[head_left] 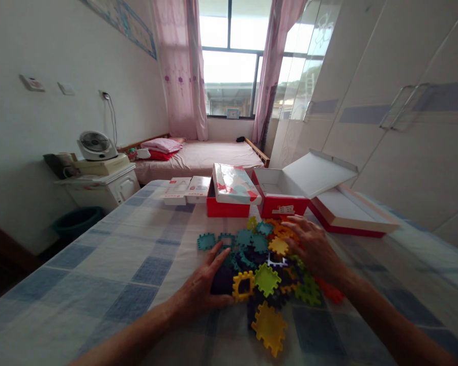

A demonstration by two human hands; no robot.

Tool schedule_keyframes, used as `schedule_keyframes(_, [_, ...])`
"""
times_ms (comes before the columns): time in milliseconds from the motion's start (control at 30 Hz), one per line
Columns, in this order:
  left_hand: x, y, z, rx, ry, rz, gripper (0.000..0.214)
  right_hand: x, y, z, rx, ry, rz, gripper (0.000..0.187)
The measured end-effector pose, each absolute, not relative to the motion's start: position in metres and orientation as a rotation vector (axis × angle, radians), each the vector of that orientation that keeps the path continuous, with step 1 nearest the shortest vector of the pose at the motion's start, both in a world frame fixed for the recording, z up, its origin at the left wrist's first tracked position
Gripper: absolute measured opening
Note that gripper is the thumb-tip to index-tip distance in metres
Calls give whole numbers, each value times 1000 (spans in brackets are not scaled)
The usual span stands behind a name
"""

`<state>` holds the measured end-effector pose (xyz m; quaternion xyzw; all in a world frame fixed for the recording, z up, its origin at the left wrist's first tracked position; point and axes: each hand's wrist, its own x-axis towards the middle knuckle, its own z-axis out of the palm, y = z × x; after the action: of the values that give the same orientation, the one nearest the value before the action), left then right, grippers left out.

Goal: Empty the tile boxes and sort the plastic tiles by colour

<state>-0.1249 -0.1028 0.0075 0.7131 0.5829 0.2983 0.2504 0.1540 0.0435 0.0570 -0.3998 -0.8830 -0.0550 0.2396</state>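
A heap of toothed plastic puzzle tiles lies on the checked cloth, among them a green tile (267, 279), a yellow square frame (243, 286), a teal tile (244, 238) and a large yellow tile (270, 328). My left hand (204, 282) rests at the heap's left side, thumb and fingers spread around a dark purple piece (222, 280). On the far right of the heap, my right hand (313, 246) reaches over the orange tiles (278, 227) with its fingers stretched and slightly bent. Its palm side and whatever lies beneath are hidden.
Behind the heap stand a red box (228, 209) with a tilted patterned lid (234, 184) and an open red-and-white box (284, 204). Two small white boxes (177, 190) sit left, a shallow box (353, 213) right. Beyond are a bed (213, 152) and wardrobe (366, 66).
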Motion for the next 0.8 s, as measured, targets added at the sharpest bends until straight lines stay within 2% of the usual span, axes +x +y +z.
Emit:
schedule_keyframes(133, [-102, -83, 4, 1940, 1536, 901, 90, 208, 49, 32, -1428, -2102, -184, 45])
schedule_keyframes(267, [-83, -67, 7, 1948, 1506, 1001, 81, 230, 51, 12, -1602, -1907, 213, 57])
schedule_keyframes(400, [-60, -52, 18, 1983, 1476, 1122, 67, 216, 42, 7, -1516, -1859, 462, 59])
schedule_keyframes(567, [-23, -26, 32, 2059, 1451, 1326, 49, 199, 31, 11, -1452, -1824, 557, 60])
schedule_keyframes(800, [29, 7, 42, 2159, 1454, 1412, 35, 187, 20, 17, -1320, -1905, 587, 56])
